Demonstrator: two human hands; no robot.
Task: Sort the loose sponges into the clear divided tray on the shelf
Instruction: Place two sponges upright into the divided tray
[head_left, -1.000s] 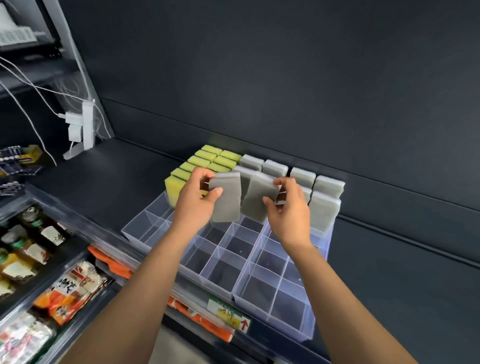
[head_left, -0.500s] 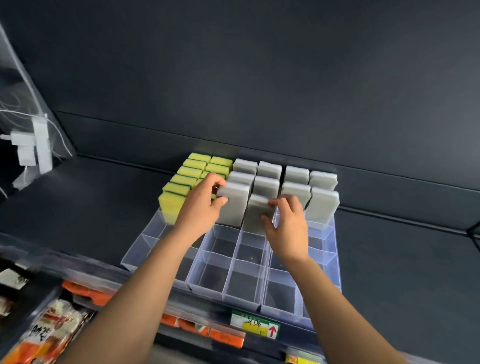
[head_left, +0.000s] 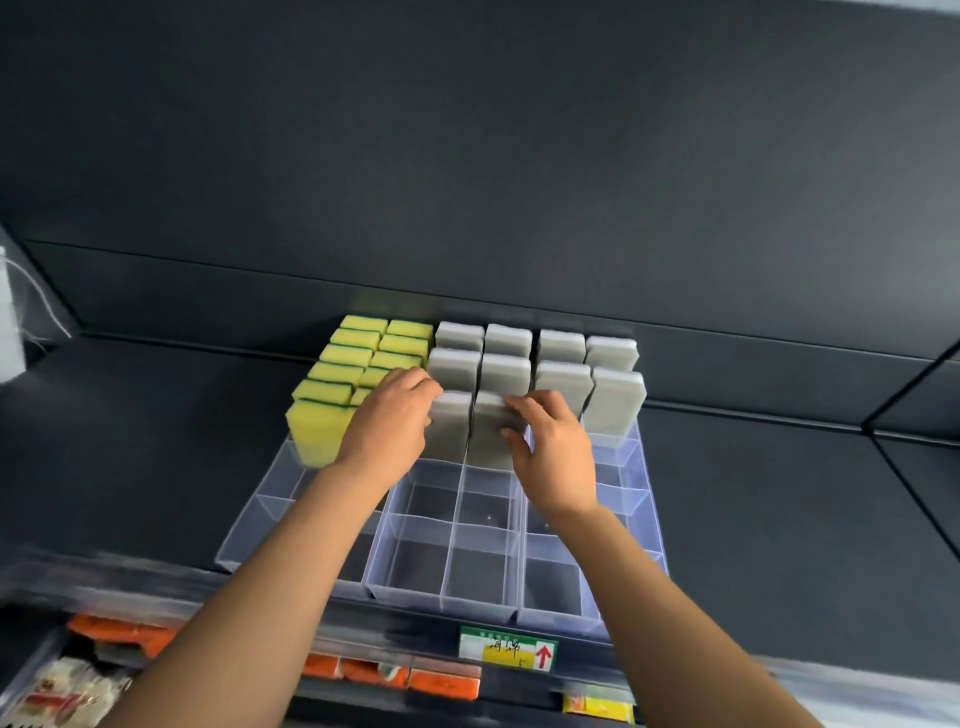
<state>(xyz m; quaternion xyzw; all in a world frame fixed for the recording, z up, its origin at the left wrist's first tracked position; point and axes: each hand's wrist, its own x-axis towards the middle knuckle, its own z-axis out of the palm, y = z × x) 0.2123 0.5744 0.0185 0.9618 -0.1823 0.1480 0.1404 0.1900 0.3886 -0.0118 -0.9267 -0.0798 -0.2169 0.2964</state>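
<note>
Our left hand (head_left: 387, 423) and right hand (head_left: 553, 460) each grip one of two grey sponges (head_left: 451, 431), seating them side by side in the third row from the back of the clear divided tray (head_left: 641, 493); next, we judge: release, fetch more.

Head view (close) looks down onto shelf (head_left: 156, 467).

Label (head_left: 508, 649) below the tray (head_left: 452, 525) unreadable, packets (head_left: 62, 693) lower left of tray blurred and cropped, tray's near yellow sponges (head_left: 324, 410) partly behind left hand (head_left: 387, 423).
</note>
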